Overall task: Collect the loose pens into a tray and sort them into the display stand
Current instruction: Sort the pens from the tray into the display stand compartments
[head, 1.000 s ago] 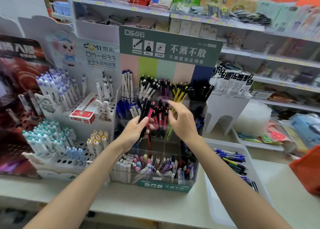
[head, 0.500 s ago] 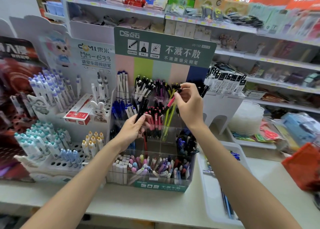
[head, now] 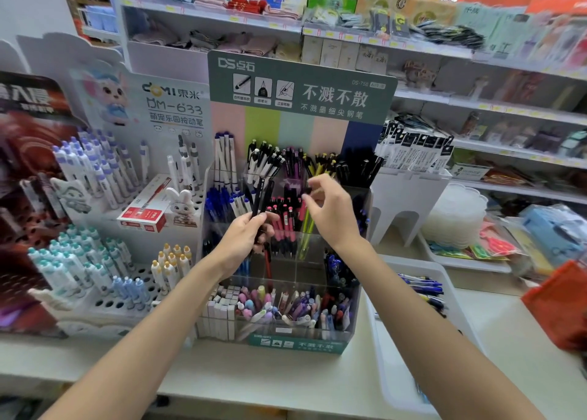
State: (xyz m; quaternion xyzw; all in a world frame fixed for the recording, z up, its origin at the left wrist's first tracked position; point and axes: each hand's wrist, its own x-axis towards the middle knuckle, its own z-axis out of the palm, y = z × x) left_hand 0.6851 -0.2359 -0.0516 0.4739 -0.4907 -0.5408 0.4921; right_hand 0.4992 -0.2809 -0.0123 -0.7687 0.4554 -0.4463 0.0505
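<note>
On the pale counter (head: pixel 254 378), in the head view, faced a clear tiered display stand (head: pixel 301 86) with a green header board. Gripped a small bunch of black pens (head: pixel 263 194) in the left hand (head: pixel 243 245), fingers and thumb curled round the lower barrels, caps up and leaning slightly right, in front of the stand's middle tier. Held the right hand (head: pixel 330 216) just beside them, above the pink pens (head: pixel 286 226) and the yellow-green pens (head: pixel 306 232) standing in that tier. Kept thumb and forefinger bent close together near a small dark tip; could not tell whether anything was pinched there. Saw more black, purple and yellow pens packed upright in the back row, blue ones at the left, mixed pastel ones lying in the front trough. Left the white tray (head: pixel 386 365) to the right of the stand, touching or nearly so, with loose blue pens (head: pixel 421 288) at its far end. Noted a white rack of capped pens (head: pixel 104 178) at the left.
</note>
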